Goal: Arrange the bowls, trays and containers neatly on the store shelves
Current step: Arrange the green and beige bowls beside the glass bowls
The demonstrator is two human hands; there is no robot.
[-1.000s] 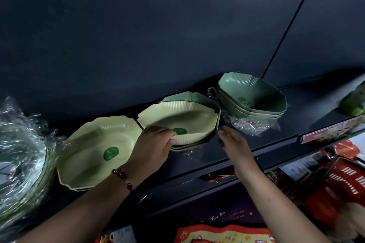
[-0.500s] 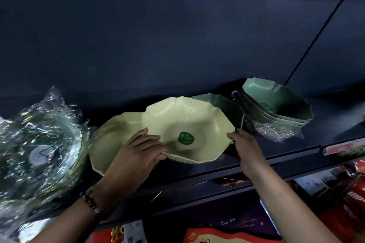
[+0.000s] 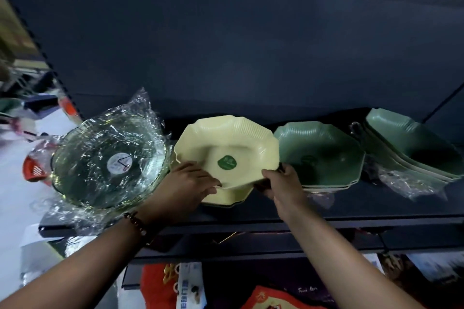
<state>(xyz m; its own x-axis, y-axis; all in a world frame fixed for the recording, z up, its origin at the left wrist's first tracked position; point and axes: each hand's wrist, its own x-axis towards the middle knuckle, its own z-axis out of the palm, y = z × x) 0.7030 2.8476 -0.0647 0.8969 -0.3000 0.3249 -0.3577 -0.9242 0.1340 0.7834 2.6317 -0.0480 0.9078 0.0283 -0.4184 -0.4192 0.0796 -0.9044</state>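
Note:
A pale yellow octagonal bowl with a green sticker rests tilted on top of another pale yellow bowl on the dark shelf. My left hand grips its front left rim, and my right hand grips its front right rim. Just to the right stands a small stack of dark green octagonal bowls. Further right leans another stack of green bowls in loose plastic wrap.
A stack of clear glass bowls in crinkled plastic wrap sits at the shelf's left end. The dark back panel rises behind everything. Red packaged goods lie on the level below. A red item is on the floor at left.
The pale yellow bowl was lifted off the dark green stack and carried left onto the other yellow bowl. Both hands moved with it. The view shifted left.

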